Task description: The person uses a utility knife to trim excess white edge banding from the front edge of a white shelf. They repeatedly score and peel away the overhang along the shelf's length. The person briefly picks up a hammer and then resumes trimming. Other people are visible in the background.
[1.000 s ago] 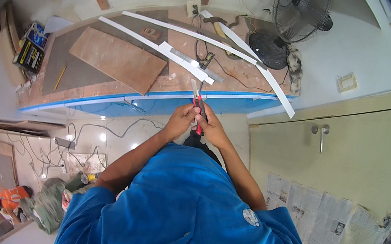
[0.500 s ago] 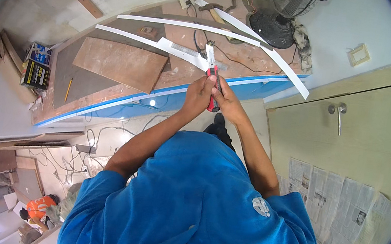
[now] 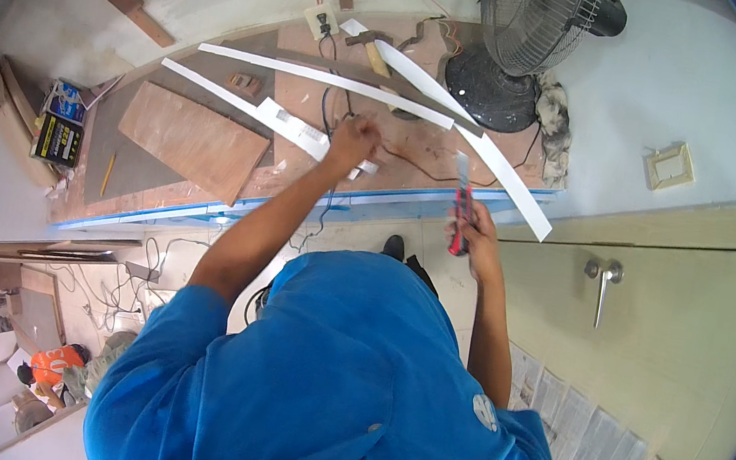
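In my right hand (image 3: 480, 235), to the right of the worktop's front edge, is a red and black utility knife (image 3: 461, 207) with its blade pointing away from me. My left hand (image 3: 357, 142) is over the worktop at the end of a white strip (image 3: 218, 89); its fingers are blurred, and I cannot make out what they touch. A metal ruler (image 3: 314, 132) lies on the strip's wider end, partly hidden by that hand. Farther back are a long narrow white strip (image 3: 324, 77) and a wider white strip (image 3: 517, 187) that overhangs the worktop's right end.
A brown board (image 3: 194, 140) and a pencil (image 3: 108, 175) lie at left, near adhesive boxes (image 3: 58, 139). Behind are a hammer (image 3: 377, 57), a plugged socket (image 3: 323, 23) and a black fan (image 3: 491, 92). A door (image 3: 641, 297) stands at right. Another person (image 3: 55, 365) is at lower left.
My hands have parted: the right has moved right and nearer with the utility knife, while the left has let go of it and moved over the ruler and strip.
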Available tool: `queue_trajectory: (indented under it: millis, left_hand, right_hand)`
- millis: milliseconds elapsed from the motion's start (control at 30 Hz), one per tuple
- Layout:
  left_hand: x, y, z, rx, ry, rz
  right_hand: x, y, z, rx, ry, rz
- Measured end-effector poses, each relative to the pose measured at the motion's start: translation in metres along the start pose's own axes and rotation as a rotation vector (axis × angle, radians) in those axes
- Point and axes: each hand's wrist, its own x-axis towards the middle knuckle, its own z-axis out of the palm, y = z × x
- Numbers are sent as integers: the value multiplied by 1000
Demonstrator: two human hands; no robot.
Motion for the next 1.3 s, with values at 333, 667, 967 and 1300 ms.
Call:
queue_trajectory:
  millis: [333, 667, 967, 1300]
  left_hand:
    - [282, 3, 15, 936, 252, -267]
    - [353, -49, 2, 501, 211, -581]
    - [316, -32, 0, -736, 436, -260]
    - [304, 110, -15, -1150, 193, 385]
  right_hand:
    - [-62, 9, -87, -93, 293, 77]
    - [-96, 16, -118, 8, 377, 212]
    - [-38, -15, -125, -111, 205, 152]
    - [-30, -28, -116, -214, 54, 121]
